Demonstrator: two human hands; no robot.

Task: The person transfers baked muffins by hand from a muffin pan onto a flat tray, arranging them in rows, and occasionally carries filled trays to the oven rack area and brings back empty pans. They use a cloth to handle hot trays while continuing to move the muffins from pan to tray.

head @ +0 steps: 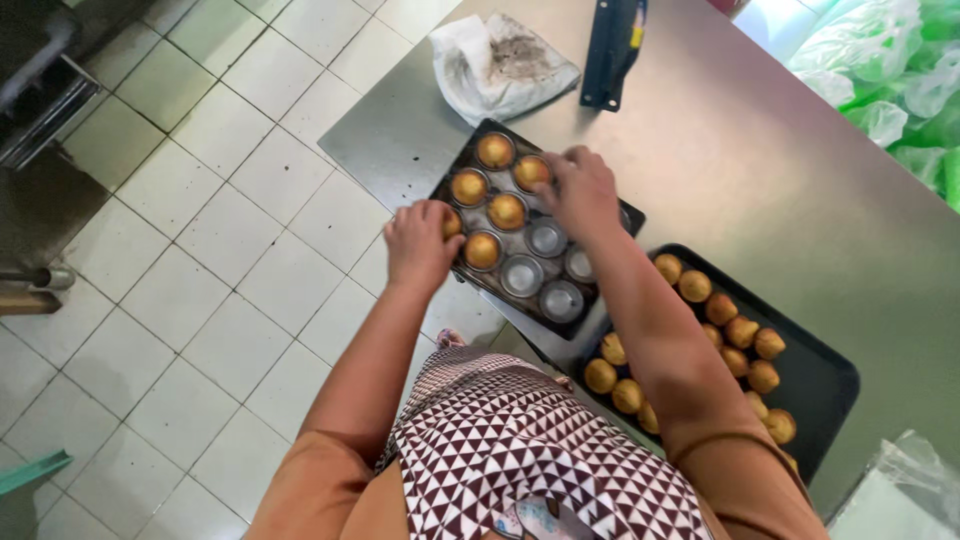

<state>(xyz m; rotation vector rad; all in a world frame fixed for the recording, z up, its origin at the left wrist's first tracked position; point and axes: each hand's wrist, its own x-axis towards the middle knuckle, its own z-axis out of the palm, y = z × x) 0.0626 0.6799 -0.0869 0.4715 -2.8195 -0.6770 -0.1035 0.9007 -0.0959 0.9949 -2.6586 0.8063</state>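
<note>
- Left hand [420,243]: curling over the near-left corner of the muffin tin [532,232], fingers bent around a small golden cake [452,223] at the tin's edge (grip partly hidden, so whether lifting or merely touching cannot be told).
- Right hand [582,190]: reaching across the tin's far side, fingers bunched downward over a cup next to another browned cake [531,171]; whether closing on anything cannot be told, since the back of the hand is covering the fingertips.
- Muffin tin: lying at the corner of the steel table [760,170], several cups still holding cakes, the near-right cups showing bare metal.
- Black tray [826,382]: sitting just beside the tin, to the wearer's right, carrying rows of loose cakes.
- Handling, as a judgement: cakes probably light, soft and crumbly, best taken by the domed top and sides with a gentle pinch; tin likely stiff and thin-walled.
- Also showing: a crumpled stained cloth [500,62] and a dark flat tool [612,50] at the table's far end, green plastic bags [900,80] beyond.
</note>
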